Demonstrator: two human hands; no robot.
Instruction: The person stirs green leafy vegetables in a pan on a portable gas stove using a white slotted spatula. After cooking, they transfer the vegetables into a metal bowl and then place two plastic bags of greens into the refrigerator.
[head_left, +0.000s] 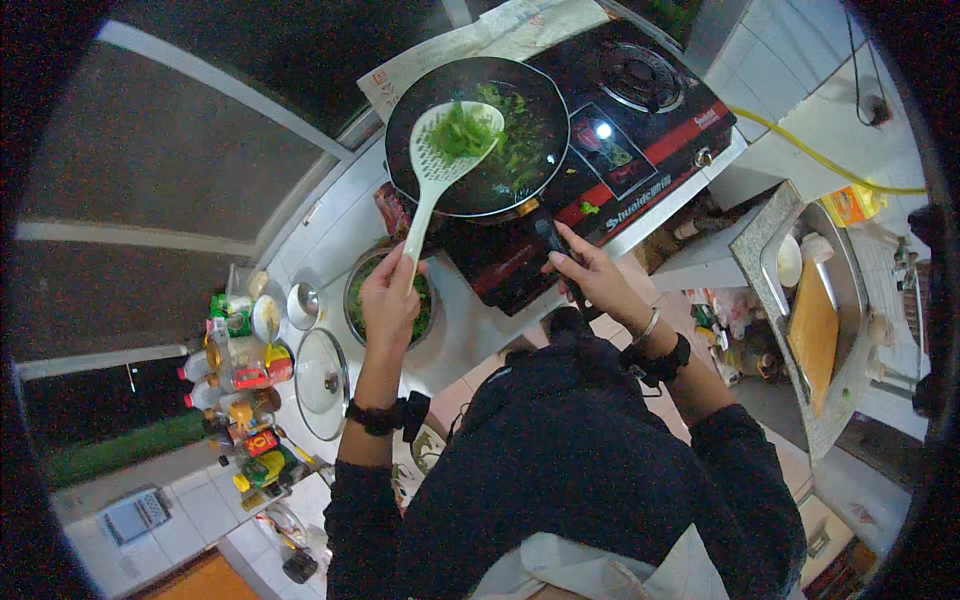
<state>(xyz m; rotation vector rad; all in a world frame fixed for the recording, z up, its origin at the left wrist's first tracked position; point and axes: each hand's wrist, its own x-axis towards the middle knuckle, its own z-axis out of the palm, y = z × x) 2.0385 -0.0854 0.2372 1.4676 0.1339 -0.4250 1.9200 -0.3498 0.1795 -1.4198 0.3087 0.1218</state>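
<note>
A pale green slotted skimmer (429, 202) is in my left hand (388, 300), gripped by its handle. Its bowl carries a clump of wet leafy greens (461, 136) above the black pan (403, 135). More greens (517, 161) float in dark liquid inside that pan, which sits on the left burner. My right hand (598, 279) is around the pan's black handle (551, 237), index finger stretched along it. Below the skimmer's handle, partly behind my left hand, a metal bowl (350, 296) holds other greens.
The black gas stove (517, 262) has a second burner (641, 77) at right. A glass lid (321, 382), a small white bowl (266, 319) and several bottles (202, 391) line the left counter. At right, a sink (851, 300) holds a wooden cutting board (814, 334); a yellow hose (817, 154) runs above.
</note>
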